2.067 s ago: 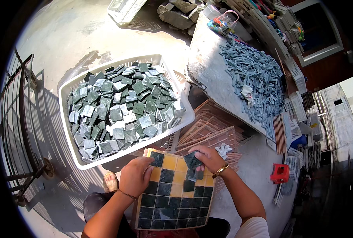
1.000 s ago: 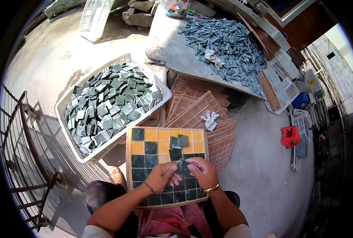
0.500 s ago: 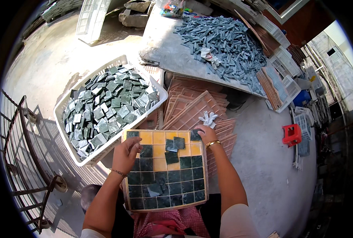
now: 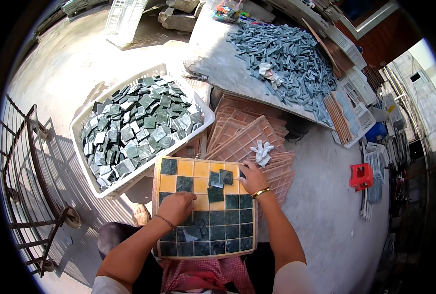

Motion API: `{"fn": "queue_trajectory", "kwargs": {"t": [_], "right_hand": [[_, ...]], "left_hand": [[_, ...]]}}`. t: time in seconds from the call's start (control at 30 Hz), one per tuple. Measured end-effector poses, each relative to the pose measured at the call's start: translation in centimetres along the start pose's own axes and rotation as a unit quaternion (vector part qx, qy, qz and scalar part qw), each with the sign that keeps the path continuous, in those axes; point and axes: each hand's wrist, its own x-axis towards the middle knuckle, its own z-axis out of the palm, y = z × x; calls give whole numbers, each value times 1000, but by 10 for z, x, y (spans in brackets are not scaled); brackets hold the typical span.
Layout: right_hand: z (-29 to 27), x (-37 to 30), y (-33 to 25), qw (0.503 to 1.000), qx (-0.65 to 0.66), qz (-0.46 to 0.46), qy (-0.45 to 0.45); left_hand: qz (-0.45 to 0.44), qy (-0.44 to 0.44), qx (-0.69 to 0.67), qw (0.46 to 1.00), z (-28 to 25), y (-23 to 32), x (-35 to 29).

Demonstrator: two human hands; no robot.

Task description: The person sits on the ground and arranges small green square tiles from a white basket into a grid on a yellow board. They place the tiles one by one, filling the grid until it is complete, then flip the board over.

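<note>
A shallow gridded tray (image 4: 202, 169) with yellow cells rests on my lap. Dark green square tiles (image 4: 168, 166) fill its lower rows and a few cells higher up. Over its left-middle part, my left hand (image 4: 178, 208) is closed, fingers bent down; anything between the fingertips is hidden. My right hand (image 4: 254, 180) is at the upper right corner, thumb and fingers closed around a dark tile (image 4: 242, 173) mostly covered by them. Between the hands, loose tiles (image 4: 226, 177) overlap across the cells, and a paler loose tile (image 4: 192, 233) lies lower down on the filled rows.
A white plastic crate (image 4: 129, 177) heaped with green tiles stands left of the tray. Beyond lie stacked reddish gridded trays (image 4: 250, 138) with a white glove (image 4: 262, 153). Grey strips (image 4: 291, 59) cover a table. A red stool (image 4: 360, 177) stands right, a metal rack (image 4: 36, 196) left.
My left hand has moved right and down from the tray's upper left edge toward its middle, uncovering the corner tile. My right hand stays at the upper right corner, slightly lower.
</note>
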Motion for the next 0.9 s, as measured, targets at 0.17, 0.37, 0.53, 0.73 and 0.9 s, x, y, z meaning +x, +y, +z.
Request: {"fn": "queue_trajectory", "kwargs": {"t": [0.17, 0.37, 0.53, 0.73, 0.9], "right_hand": [[3, 5, -21, 997, 42, -54, -37], [-8, -10, -26, 1000, 12, 2, -8], [9, -23, 2, 995, 83, -7, -61], [20, -22, -5, 993, 116, -8, -3], [10, -30, -11, 986, 164, 11, 28]], "left_hand": [[14, -111, 74, 991, 13, 12, -14], [41, -117, 192, 974, 18, 29, -43], [54, -111, 225, 967, 35, 27, -53], [71, -69, 169, 981, 29, 17, -46], [78, -70, 145, 984, 21, 5, -28]]}}
